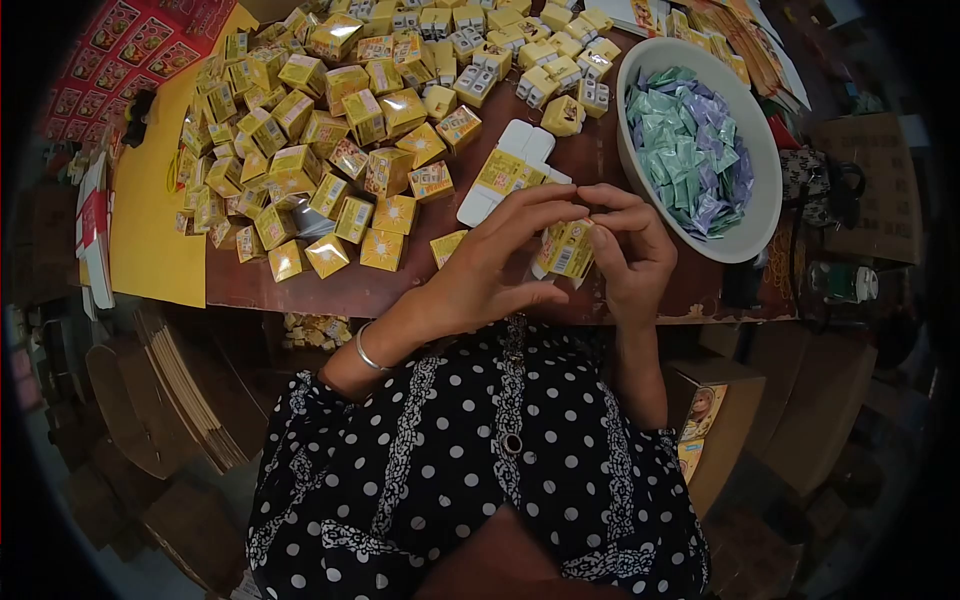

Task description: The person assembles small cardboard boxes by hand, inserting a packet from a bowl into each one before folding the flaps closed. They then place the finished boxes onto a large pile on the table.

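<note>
- At the left edge of the table [250, 292], a yellow sheet [155, 240] lies beneath part of the box heap, with a red printed sheet [125, 60] at the far left corner.
- From there to the middle, small yellow boxes [325, 195] form a loose heap, some near the front edge.
- Toward the far edge, right of the heap, sit yellow-and-white trinkets [555, 75].
- Near the middle, flat white-and-yellow cartons [505, 178] lie just beyond the left hand [480, 255], whose fingers arch wide, thumb well apart; whether they touch the held carton cannot be told.
- Above the front edge, right of the middle, a small yellow carton [568, 252] is held between the right hand's [638, 262] thumb and bent fingers.
- Toward the right edge, a pale tub [758, 215] holds green and purple packets [690, 150]; papers [750, 40] lie at the far right corner.
</note>
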### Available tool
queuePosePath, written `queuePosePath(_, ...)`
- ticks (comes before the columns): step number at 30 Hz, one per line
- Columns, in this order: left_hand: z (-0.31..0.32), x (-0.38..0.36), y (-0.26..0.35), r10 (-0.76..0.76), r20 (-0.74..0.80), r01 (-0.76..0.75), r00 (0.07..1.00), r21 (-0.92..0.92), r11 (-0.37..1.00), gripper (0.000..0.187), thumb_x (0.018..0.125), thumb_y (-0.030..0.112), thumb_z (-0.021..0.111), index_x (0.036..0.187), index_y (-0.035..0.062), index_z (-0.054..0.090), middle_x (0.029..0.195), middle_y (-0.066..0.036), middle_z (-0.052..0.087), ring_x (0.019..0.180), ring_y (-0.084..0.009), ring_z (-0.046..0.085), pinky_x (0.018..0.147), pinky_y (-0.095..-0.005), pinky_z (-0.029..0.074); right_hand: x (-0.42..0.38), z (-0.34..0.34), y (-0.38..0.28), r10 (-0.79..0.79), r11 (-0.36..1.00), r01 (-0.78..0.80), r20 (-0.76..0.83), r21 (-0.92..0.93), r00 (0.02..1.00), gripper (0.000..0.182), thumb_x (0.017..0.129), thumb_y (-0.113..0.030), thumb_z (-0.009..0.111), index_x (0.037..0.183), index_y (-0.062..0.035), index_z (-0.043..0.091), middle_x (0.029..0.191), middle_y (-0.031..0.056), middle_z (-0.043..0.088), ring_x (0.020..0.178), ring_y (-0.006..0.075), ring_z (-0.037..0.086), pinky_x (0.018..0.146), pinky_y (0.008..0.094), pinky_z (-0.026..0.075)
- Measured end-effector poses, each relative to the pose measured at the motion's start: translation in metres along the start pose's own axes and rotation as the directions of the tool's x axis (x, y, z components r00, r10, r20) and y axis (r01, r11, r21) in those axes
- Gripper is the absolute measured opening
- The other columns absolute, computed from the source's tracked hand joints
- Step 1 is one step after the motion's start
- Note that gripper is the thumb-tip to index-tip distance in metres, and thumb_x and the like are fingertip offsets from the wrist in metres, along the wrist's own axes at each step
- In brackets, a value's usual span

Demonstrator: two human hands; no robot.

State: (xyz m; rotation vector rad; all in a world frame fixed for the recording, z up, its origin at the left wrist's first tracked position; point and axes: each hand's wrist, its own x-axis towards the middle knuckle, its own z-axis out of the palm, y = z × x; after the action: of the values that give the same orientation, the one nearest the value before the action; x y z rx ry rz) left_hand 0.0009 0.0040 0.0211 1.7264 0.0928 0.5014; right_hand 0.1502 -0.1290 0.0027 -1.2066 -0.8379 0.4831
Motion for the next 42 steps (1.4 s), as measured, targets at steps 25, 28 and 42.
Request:
queuePosePath(25,0.0,-0.005,-0.005,-0.003,-0.063,0.007,0.998,0.062,0.998,0.063,0.079,0.001,0.08,0.137,0.0062,0.055,0.138,-0.014,0.048,0.124,-0.0309,0.054,0.101,-0.0381,0.048,0.008,-0.018,-0.01,0.021,0.99,0.015,0.253,-0.138,0.967,0.022,0.091,-0.005,0.07,0.112,0.0024,0.071,0.136,0.0208,0.062,0.127,0.0283,0.058,0.108,0.0399,0.043)
queuePosePath(28,-0.021,0.005,0.001,0.141,0.126,-0.165,0.982,0.215,0.963,0.067,0.078,-0.001,0.08,0.139,0.0082,0.056,0.135,-0.012,0.048,0.121,-0.0284,0.055,0.098,-0.0352,0.05,0.016,-0.023,-0.031,0.305,0.951,-0.304,0.344,-0.057,0.888,0.034,0.088,-0.004,0.073,0.122,0.001,0.067,0.132,0.0159,0.063,0.125,0.0229,0.058,0.105,0.0357,0.046)
queuePosePath(42,0.003,-0.001,-0.033,-0.353,-0.184,0.195,0.917,-0.565,0.802,0.077,0.085,-0.001,0.078,0.149,0.0,0.037,0.139,-0.012,0.055,0.127,-0.0199,0.054,0.101,-0.0341,0.052,0.014,-0.002,-0.015,0.002,0.98,0.038,0.199,-0.195,0.98,0.014,0.089,-0.006,0.073,0.098,-0.0018,0.063,0.125,0.0107,0.058,0.114,0.0164,0.057,0.099,0.0294,0.045)
